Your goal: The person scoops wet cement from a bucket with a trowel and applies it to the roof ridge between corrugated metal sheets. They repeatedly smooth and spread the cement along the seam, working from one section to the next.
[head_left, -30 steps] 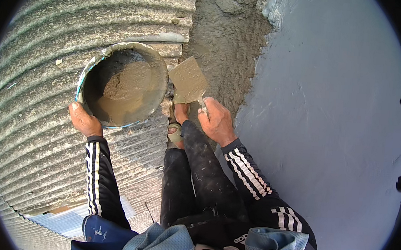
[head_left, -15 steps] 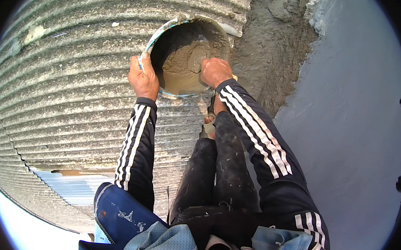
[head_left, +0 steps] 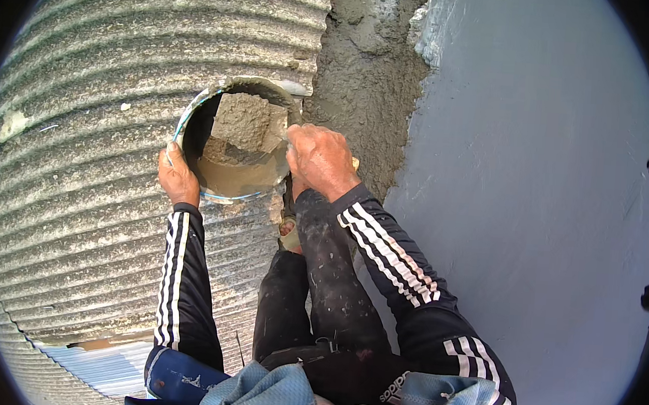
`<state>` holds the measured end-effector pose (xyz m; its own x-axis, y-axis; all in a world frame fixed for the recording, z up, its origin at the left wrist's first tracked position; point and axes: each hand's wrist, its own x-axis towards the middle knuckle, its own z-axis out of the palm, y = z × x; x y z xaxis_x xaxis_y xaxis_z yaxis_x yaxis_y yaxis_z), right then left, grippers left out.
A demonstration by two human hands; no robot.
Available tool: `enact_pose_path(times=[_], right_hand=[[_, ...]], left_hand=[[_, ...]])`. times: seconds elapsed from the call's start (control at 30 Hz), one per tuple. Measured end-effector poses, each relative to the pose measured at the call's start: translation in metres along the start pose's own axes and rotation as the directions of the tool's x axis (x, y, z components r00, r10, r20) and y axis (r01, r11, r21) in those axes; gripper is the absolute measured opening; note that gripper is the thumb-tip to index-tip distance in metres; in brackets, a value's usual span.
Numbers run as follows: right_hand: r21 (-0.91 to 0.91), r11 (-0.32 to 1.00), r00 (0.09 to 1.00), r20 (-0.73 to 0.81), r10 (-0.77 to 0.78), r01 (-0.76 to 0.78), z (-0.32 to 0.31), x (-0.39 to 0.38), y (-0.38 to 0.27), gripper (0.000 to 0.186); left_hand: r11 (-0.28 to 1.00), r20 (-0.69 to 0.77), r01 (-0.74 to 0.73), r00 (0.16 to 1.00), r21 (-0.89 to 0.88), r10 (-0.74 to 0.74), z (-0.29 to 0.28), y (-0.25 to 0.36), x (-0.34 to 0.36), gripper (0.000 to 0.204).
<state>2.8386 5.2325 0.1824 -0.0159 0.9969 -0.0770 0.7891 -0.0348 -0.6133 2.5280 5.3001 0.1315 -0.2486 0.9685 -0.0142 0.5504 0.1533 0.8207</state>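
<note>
My left hand is closed on the left rim of a round bucket, thumb over the edge. The bucket is tilted so its mouth faces me, and wet grey-brown mortar lies inside. At the bucket's right side, my right hand is wrapped round the handle of a trowel, most of the handle hidden by the fingers. A thick lump of mortar sits on the trowel's flat blade, over the bucket's mouth.
Weathered corrugated roofing sheets spread to the left. A strip of rough wet mortar runs between them and a smooth grey wall surface on the right. My foot is just below the bucket.
My right hand has come up out of the bucket, lifting the trowel with a load of mortar. The whole view has shifted, so bucket and roof appear further left and lower.
</note>
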Motion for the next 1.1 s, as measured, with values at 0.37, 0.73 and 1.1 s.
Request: enact_pose_path(times=[0.37, 0.73, 1.1], right_hand=[[0.809, 0.436, 0.917, 0.373, 0.140, -0.395, -0.001, 0.142, 0.192, 0.016], [0.704, 0.495, 0.649, -0.063, 0.758, -0.509, 0.015, 0.023, 0.193, 0.008], [0.613, 0.214, 0.495, 0.332, 0.803, -0.760, 0.016, -0.053, 0.160, 0.011]], left_hand=[[0.992, 0.018, 0.124, 0.992, 0.014, -0.124, -0.012, 0.000, -0.017, 0.042], [0.985, -0.014, 0.110, 0.994, 0.132, -0.110, -0.010, 0.012, -0.016, 0.049], [0.995, -0.004, 0.066, 0.998, 0.076, -0.066, -0.008, 0.004, -0.013, 0.045]])
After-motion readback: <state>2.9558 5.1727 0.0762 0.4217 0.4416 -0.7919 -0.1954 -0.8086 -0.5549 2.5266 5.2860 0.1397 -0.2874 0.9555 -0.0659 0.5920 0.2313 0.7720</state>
